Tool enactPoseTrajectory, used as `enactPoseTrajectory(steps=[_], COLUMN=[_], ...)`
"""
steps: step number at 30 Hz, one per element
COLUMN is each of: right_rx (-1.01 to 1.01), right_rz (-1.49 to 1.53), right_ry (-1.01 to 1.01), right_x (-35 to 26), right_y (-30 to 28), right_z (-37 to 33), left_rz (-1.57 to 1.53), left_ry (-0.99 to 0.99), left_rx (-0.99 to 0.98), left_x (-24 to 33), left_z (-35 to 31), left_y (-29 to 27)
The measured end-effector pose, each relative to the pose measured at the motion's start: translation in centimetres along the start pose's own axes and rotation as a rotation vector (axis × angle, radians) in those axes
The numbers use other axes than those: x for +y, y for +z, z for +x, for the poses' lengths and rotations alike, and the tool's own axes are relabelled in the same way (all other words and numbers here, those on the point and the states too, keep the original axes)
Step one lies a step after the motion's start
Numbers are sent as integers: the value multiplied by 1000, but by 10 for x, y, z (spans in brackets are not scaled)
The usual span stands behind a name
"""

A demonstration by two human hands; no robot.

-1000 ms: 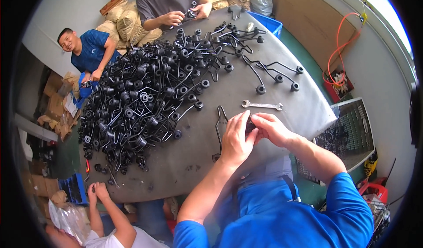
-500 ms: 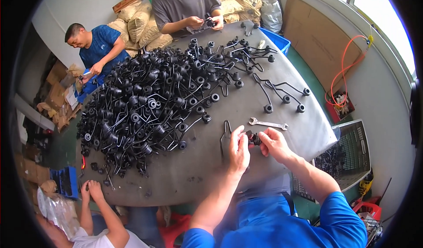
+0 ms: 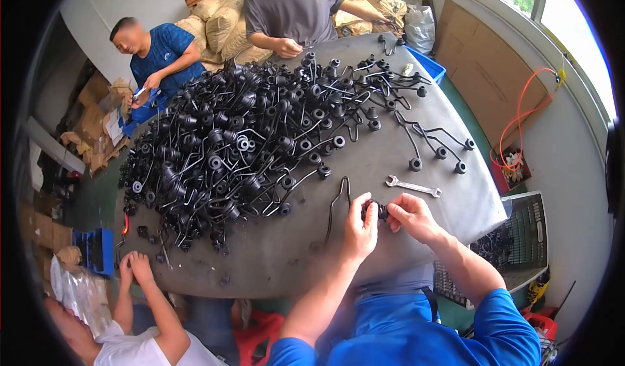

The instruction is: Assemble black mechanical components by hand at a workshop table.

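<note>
My left hand (image 3: 362, 230) and my right hand (image 3: 413, 217) are closed on a small black rubber bushing (image 3: 382, 210) above the near edge of the table. Fingers hide much of it. Beside my left hand is a thin bent black rod (image 3: 334, 204); whether it joins the held bushing, I cannot tell. A silver open-ended wrench (image 3: 413, 186) lies just beyond my right hand. Farther off, several bent black rods with round bushings (image 3: 440, 152) lie apart from a large heap of similar rods (image 3: 228, 145).
The grey table (image 3: 286, 262) carries the heap. A crate (image 3: 521, 236) of black parts stands at the right, below an orange hose (image 3: 519, 119). Co-workers are at the far side, far left and near left, by a red stool (image 3: 257, 333). Sacks (image 3: 224, 24) are stacked behind.
The view has shifted a little, so the table sits farther right. Across the table, a co-worker's hands have parted, one reaching toward the far right corner. My hands stay on the bushing.
</note>
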State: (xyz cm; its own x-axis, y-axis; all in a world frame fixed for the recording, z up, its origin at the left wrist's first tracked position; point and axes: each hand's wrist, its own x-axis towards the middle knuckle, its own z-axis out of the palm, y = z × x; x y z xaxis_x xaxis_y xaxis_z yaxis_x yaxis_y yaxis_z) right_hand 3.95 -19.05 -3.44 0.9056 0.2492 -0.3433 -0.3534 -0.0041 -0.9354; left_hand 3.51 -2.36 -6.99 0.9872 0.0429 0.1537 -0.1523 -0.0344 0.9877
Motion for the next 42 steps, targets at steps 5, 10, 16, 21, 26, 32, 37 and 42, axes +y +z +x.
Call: enactPoseTrajectory(steps=[5, 10, 16, 21, 26, 32, 37, 42], right_rx=[20, -17, -60, -24, 33, 155, 230, 195], right_rz=[159, 110, 129, 167, 299, -193, -906, -978], right_ry=[-100, -202, 88, -6, -62, -214, -522, -752], right_x=[-16, -2, -6, -2, -3, 11, 3, -4], right_y=[6, 2, 3, -3, 4, -3, -1, 23], right_z=[-1, 9, 6, 8, 5, 9, 2, -9], left_rz=[61, 77, 116, 141, 128, 198, 381, 383], left_ry=[76, 9, 63, 76, 66, 101, 86, 172], left_rx=[72, 87, 129, 144, 149, 128, 71, 81], left_x=[-10, 7, 2, -4, -5, 2, 7, 9], left_z=[0, 0, -3, -1, -3, 0, -2, -5], left_y=[5, 2, 3, 6, 6, 7, 7, 8])
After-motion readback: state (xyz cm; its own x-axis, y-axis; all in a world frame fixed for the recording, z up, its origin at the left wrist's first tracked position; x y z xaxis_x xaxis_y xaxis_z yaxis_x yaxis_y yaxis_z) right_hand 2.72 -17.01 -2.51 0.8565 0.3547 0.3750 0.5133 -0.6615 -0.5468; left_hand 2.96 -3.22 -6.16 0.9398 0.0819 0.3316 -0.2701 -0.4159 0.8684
